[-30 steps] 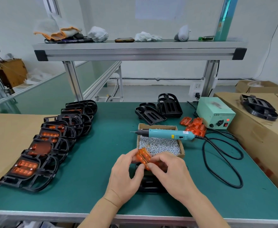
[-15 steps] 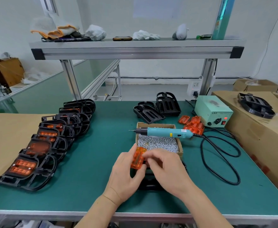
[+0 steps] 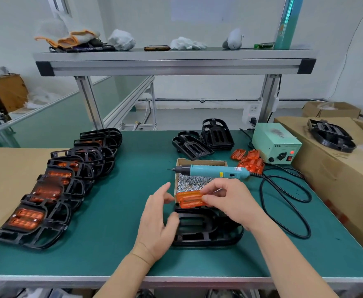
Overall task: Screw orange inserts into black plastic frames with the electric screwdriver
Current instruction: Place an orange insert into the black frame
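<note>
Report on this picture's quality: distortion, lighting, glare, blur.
Head view: wide-angle distortion splays the shelf posts outward at the top; head view: even, soft light, only faint shadows, no strong glare; head view: the left hand is slightly smeared, the insert in the right hand sharper.

The right hand [image 3: 230, 202] pinches the orange plastic insert [image 3: 189, 199]. Under this grip lies the black plastic frame [image 3: 199, 238]. Behind it is the cardboard box of screws [image 3: 204, 161], with the teal electric screwdriver [image 3: 215, 170] across. To the left are the assembled black frames [image 3: 54, 220].
</note>
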The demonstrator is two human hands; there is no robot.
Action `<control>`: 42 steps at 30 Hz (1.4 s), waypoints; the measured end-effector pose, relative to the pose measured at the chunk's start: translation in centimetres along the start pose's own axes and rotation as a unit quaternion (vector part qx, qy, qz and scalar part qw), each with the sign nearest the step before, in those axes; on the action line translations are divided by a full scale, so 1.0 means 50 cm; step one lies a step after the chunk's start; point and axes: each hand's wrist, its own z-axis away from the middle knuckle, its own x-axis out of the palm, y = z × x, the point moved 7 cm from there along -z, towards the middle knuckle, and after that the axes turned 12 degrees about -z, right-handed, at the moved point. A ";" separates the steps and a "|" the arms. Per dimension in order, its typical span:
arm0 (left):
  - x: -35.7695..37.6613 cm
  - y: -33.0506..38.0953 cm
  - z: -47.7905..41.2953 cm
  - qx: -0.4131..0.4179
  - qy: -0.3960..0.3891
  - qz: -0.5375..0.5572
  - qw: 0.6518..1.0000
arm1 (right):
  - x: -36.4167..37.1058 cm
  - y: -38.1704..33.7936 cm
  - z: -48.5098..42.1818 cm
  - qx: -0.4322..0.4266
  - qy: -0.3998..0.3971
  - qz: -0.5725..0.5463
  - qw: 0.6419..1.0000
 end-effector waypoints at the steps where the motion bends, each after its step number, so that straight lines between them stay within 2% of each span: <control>1: -0.006 -0.011 -0.003 -0.029 0.019 0.010 0.999 | -0.007 0.004 0.004 -0.001 0.021 0.024 1.000; 4: -0.021 -0.038 -0.010 -0.090 0.073 0.015 0.993 | -0.006 0.018 0.023 -0.004 0.048 0.105 0.993; 7: -0.024 -0.026 -0.017 -0.054 0.082 -0.029 0.995 | 0.013 0.027 0.040 -0.005 0.055 0.178 0.983; 15: 0.005 -0.026 -0.018 -0.057 -0.018 -0.025 0.998 | 0.056 0.034 0.052 -0.014 0.043 0.329 0.943; 19: 0.012 -0.019 -0.020 -0.036 -0.050 -0.039 0.997 | 0.051 0.035 0.045 -0.010 0.022 0.339 0.940; 31: 0.027 -0.021 -0.020 -0.014 -0.072 -0.055 0.996 | 0.068 0.022 0.031 -0.035 -0.056 0.354 0.933; 35: 0.043 -0.020 -0.018 0.008 -0.104 -0.075 0.992 | 0.073 0.017 0.031 -0.038 -0.066 0.376 0.923; 42: 0.043 -0.015 -0.016 0.023 -0.104 -0.071 0.992 | 0.062 0.023 0.036 -0.005 -0.066 0.384 0.921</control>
